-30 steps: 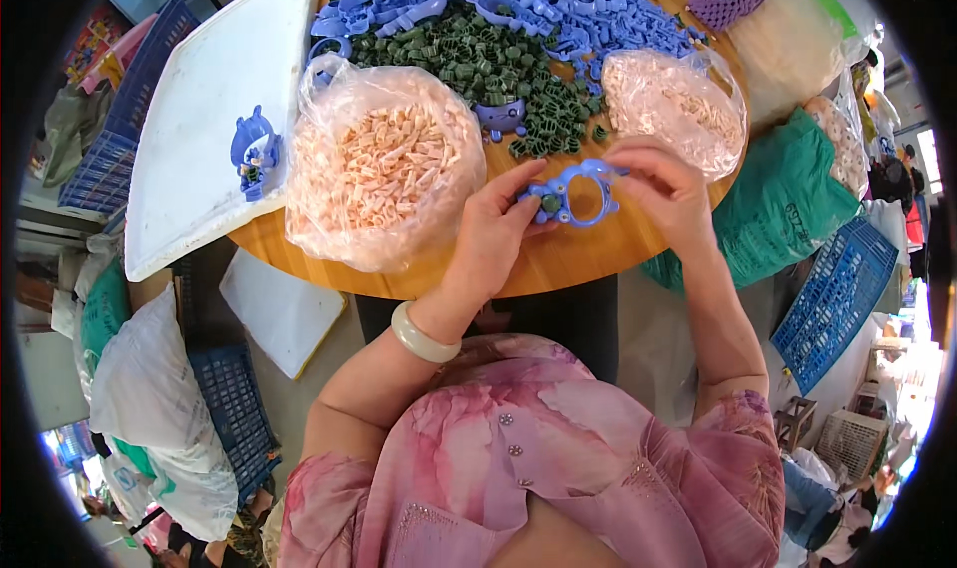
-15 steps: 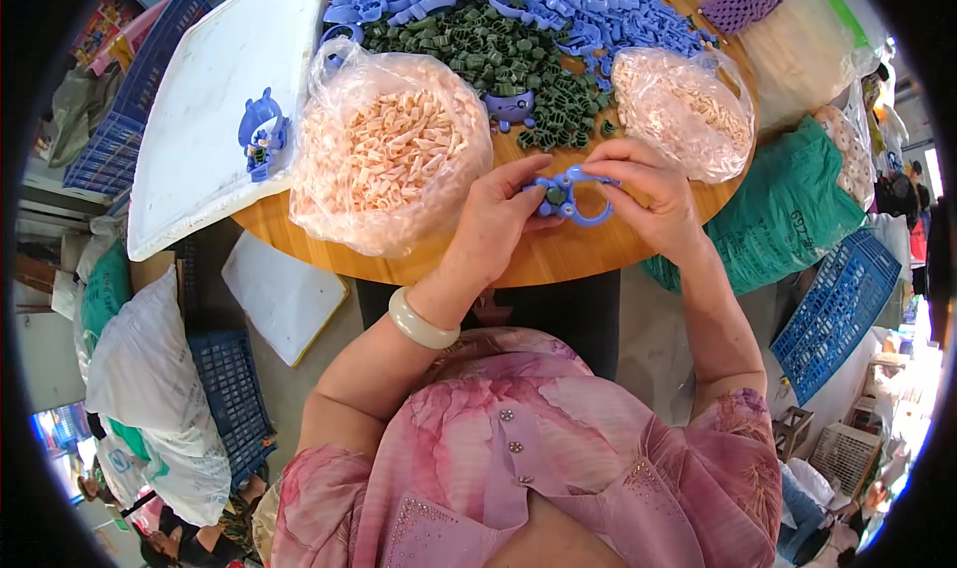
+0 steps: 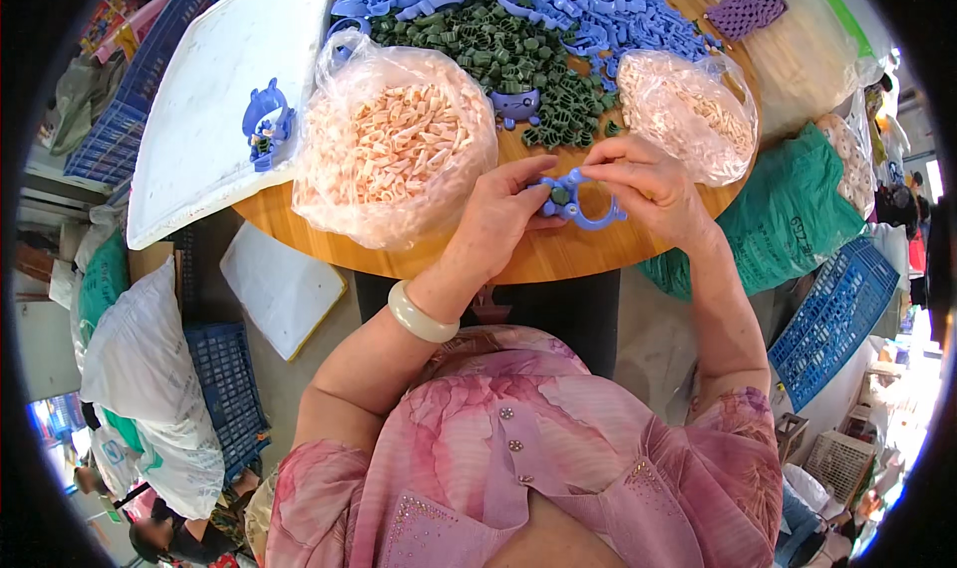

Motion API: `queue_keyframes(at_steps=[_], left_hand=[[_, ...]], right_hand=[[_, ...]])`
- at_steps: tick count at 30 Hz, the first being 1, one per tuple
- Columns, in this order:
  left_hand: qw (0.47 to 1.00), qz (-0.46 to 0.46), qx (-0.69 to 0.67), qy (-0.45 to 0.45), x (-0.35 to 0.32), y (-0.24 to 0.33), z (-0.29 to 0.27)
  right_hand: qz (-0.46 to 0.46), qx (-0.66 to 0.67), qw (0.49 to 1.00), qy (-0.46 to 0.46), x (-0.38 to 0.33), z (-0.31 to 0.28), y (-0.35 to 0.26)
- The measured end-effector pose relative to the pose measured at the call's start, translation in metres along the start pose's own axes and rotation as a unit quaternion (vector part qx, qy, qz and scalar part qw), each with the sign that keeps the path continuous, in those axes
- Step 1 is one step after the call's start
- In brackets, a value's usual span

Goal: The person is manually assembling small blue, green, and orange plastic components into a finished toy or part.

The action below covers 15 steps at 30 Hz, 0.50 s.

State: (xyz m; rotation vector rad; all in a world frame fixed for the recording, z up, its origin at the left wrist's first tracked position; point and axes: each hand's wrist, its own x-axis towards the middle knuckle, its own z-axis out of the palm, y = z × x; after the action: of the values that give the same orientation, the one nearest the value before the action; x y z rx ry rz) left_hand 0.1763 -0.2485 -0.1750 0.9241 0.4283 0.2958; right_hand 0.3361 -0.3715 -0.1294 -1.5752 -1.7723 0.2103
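Over the table's near edge, my left hand [image 3: 505,207] grips one end of a blue plastic piece [image 3: 595,221] with a round ring and a small green part [image 3: 560,196] set in it. The thumb and fingers of my right hand [image 3: 650,187] are pinched at the top of the ring; whether a tiny part is between them is hidden. A heap of dark green plastic parts [image 3: 498,52] lies beyond my hands, with a blue animal-face piece [image 3: 515,107] at its near side. Farther back is a pile of blue plastic parts [image 3: 623,12].
Clear bags of small peach-coloured parts stand left [image 3: 394,149] and right [image 3: 688,115] on the round wooden table [image 3: 439,262]. At the left, a white board [image 3: 214,100] bears a blue eared piece [image 3: 267,125]. A green sack [image 3: 773,214] and blue crate [image 3: 835,319] are at the right.
My right thumb has moved up from the ring's right side to join the fingertips at its top. The left hand keeps its grip on the blue piece.
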Motion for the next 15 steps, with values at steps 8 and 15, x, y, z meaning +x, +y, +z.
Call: queue_keyframes(at_steps=[8, 15], left_hand=[[1.000, -0.007, 0.015, -0.004, 0.0013, -0.0019, -0.0030], [1.000, -0.023, 0.008, -0.003, 0.0014, -0.0001, -0.0036]], right_hand=[[-0.011, -0.025, 0.999, -0.033, 0.0052, -0.0049, -0.0006], [-0.003, -0.020, 0.999, -0.031, 0.0036, -0.0050, -0.0024]])
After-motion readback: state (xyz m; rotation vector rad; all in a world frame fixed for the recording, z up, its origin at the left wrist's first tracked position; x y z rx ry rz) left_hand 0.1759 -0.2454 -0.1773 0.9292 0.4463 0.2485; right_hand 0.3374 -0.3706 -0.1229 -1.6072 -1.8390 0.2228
